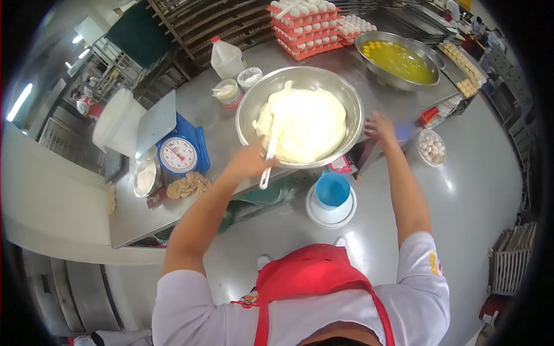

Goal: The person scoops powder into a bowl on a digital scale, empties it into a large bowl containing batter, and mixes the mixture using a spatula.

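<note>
A large steel mixing bowl (pixel 243 115) on the table holds a mound of pale cream-coloured batter (pixel 309 124). A white spatula (pixel 273 141) stands in it, its handle slanting out over the near rim. My left hand (pixel 251 160) is closed around that handle at the bowl's near-left edge; some of its fingers are hidden or blurred. By the bowl's right rim is my right hand (pixel 380 128), fingers spread and holding nothing; whether it touches the rim is unclear.
Left are a blue dial scale (pixel 180 151), a cloth (pixel 189 184) and a flour bowl (pixel 145 177). Behind stand a jug (pixel 227 59), tubs and stacked egg trays (pixel 306 29). A bowl of cracked eggs (pixel 398 62) sits back right. A blue container (pixel 333 190) stands below the table edge.
</note>
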### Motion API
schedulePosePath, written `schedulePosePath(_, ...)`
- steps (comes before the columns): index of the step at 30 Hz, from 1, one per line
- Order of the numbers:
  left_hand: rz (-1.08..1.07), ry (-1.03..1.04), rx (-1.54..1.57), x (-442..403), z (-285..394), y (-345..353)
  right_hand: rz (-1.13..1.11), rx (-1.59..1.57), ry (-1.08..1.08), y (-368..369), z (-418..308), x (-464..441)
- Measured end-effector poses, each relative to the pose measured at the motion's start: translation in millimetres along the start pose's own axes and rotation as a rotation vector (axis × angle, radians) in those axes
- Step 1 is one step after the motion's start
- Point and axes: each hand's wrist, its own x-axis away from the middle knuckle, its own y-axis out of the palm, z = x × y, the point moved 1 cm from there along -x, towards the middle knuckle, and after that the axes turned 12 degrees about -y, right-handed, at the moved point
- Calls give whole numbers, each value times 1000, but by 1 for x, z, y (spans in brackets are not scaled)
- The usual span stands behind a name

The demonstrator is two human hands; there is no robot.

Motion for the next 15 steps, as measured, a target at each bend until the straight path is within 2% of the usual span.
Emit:
schedulePosePath(1, 12, -13, -19, -18, -1, 14, -28, 65, 36, 18, -8, -24)
schedulePosePath(3, -189, 15, -158, -46, 0, 28, -70, 99, 80, 34, -13, -54)
schedulePosePath(4, -183, 9, -183, -39, 18, 1, -148, 200, 124, 38, -14, -62)
schedulePosePath(6, -405, -227, 30, -20, 38, -51, -222, 291, 167, 35, -16, -72)
schedulePosePath(8, -145, -58, -155, -40, -25, -32, -240, 158, 186, 31, -12, -66)
schedulePosePath(9, -171, -66, -163, -33, -27, -39, -252, 99, 222, 30, -1, -56)
schedulePosePath(11, -263, 56, -293, -23, -3, -69, -199, 42, 237, 29, 7, -45)
schedulePosePath(13, -384, 39, -370, -25, 22, -83, -217, -58, 102, 30, -4, -24)
schedulePosePath(14, -477, 17, -450, -32, 30, -86, -204, -57, 109, 30, -6, -20)
schedulePosePath(15, -481, 33, -449, -43, 36, -85, -238, -61, 120, 30, -9, -19)
